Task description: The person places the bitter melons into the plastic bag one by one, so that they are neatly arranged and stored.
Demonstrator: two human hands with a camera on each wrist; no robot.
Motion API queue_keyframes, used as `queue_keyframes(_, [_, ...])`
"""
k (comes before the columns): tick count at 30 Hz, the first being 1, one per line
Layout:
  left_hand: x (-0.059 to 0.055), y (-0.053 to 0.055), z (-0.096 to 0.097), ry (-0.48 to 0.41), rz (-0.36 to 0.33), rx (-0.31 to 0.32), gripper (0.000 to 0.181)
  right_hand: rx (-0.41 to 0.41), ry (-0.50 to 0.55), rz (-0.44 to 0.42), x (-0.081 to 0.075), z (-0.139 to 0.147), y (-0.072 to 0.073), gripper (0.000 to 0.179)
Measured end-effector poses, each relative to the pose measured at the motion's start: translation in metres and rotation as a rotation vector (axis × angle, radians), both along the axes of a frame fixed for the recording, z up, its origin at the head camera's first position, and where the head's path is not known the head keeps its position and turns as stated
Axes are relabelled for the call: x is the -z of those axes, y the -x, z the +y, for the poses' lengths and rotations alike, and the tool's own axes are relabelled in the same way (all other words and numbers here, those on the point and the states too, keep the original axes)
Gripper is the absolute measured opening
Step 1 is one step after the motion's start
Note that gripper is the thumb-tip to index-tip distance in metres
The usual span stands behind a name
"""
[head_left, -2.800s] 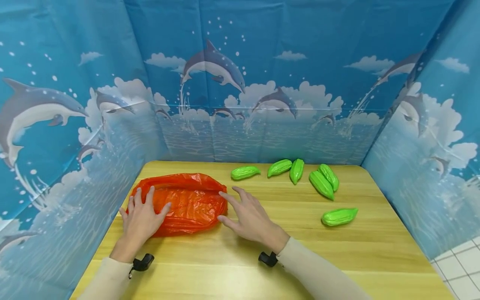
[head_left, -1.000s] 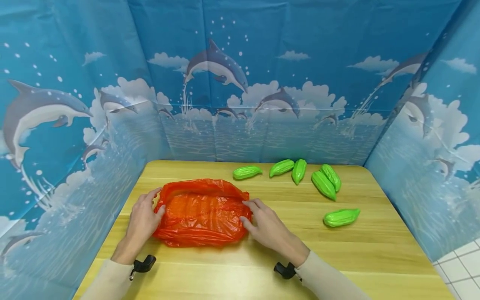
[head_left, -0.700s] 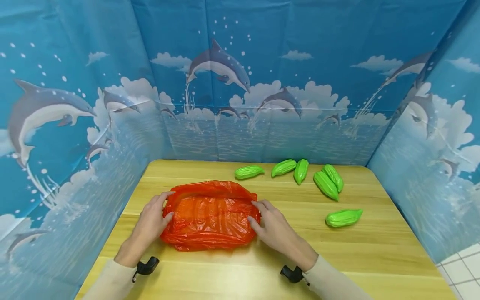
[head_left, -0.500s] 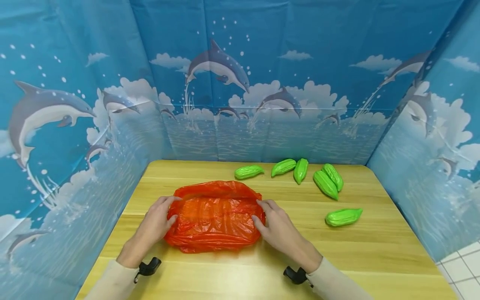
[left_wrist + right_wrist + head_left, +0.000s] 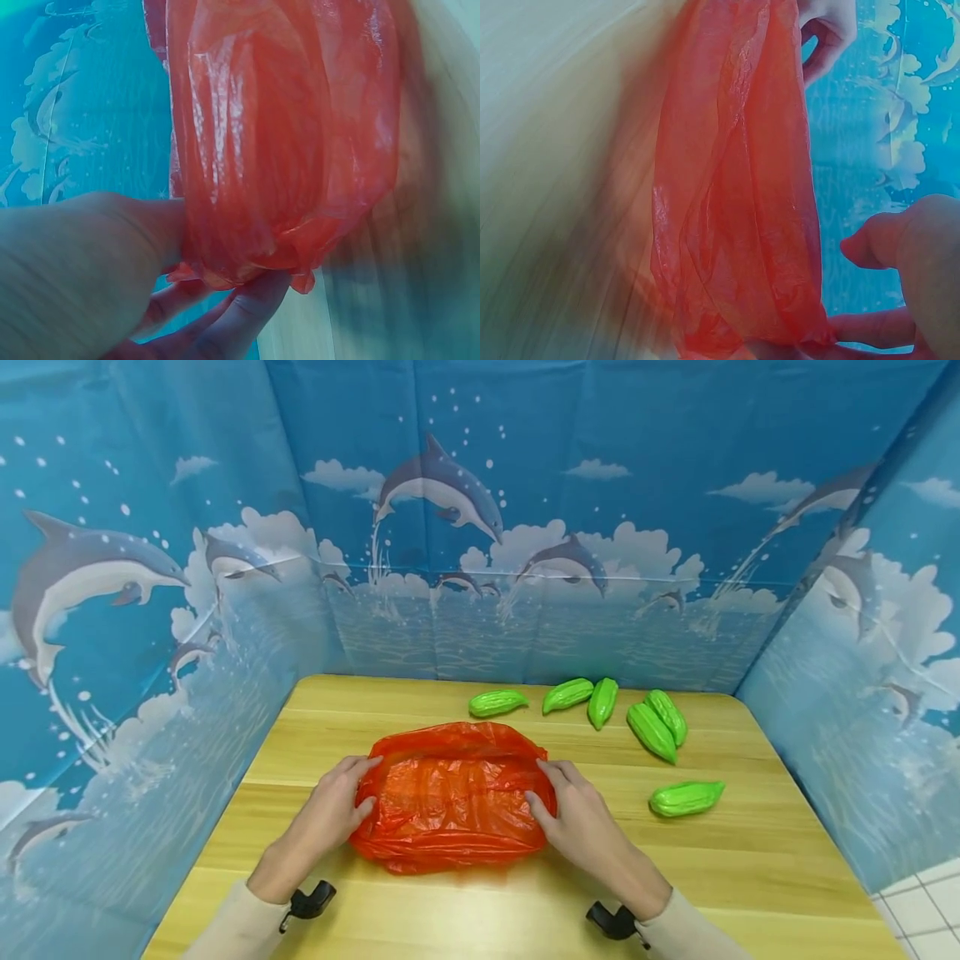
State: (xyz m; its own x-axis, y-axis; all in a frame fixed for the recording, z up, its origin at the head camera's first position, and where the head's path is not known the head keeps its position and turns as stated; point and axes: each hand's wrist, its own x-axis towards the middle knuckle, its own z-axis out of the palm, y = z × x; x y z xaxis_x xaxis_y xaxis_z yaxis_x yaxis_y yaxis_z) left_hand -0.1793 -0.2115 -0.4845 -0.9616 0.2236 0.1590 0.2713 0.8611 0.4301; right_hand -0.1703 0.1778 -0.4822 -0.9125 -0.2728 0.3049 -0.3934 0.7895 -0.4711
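A red plastic bag (image 5: 457, 843), its mouth spread wide and its sides crumpled, stands at the middle-left of the wooden table. My left hand (image 5: 330, 806) holds its left end; in the left wrist view the thumb passes behind the wall of the bag (image 5: 255, 135) and bent fingers (image 5: 251, 311) press its outer end. At the right end is my right hand (image 5: 585, 822). In the right wrist view, its thumb (image 5: 870, 240) stands off from the bag (image 5: 742, 187), while its fingers touch the end. Part of the right fingertips is hidden by the film.
Several green ridged gourds lie toward the back and right: one gourd (image 5: 498, 702) behind the bag, a touching pair farther right, another pair (image 5: 651, 732) beyond, and a lone gourd (image 5: 686, 798) nearer. Dolphin-printed curtains (image 5: 487, 627) enclose the table (image 5: 480, 918) on three sides.
Both hands, earlier spread at the bag, have come against its ends. Hands and bag have shifted right and slightly nearer. The gourds have stayed put.
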Motion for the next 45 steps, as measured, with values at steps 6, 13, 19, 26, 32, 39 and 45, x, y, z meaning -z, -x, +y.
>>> queue_keyframes(6, [0.003, -0.002, 0.010, -0.012, 0.010, -0.006, 0.066, -0.001, -0.001, 0.025, 0.003, 0.010, -0.002, 0.057])
queue_keyframes(13, [0.007, -0.004, 0.024, -0.020, -0.020, 0.011, 0.072, 0.011, -0.018, 0.024, 0.004, 0.023, -0.003, 0.055])
queue_keyframes(19, [0.008, -0.004, 0.037, -0.025, -0.029, 0.026, 0.070, 0.022, -0.018, 0.029, 0.003, 0.036, -0.004, 0.053])
queue_keyframes(26, [0.009, -0.002, 0.049, -0.032, -0.033, 0.031, 0.068, 0.047, -0.017, 0.034, 0.001, 0.053, -0.011, 0.046])
queue_keyframes(32, [0.011, -0.002, 0.055, -0.035, -0.036, 0.039, 0.068, 0.043, -0.004, 0.040, -0.002, 0.065, -0.018, 0.035])
queue_keyframes(39, [0.014, -0.001, 0.059, -0.044, -0.059, 0.030, 0.067, 0.084, 0.054, 0.010, -0.005, 0.083, -0.020, 0.029])
queue_keyframes(45, [0.014, 0.000, 0.062, -0.047, -0.069, 0.038, 0.067, 0.140, 0.039, 0.062, -0.008, 0.108, -0.018, 0.028])
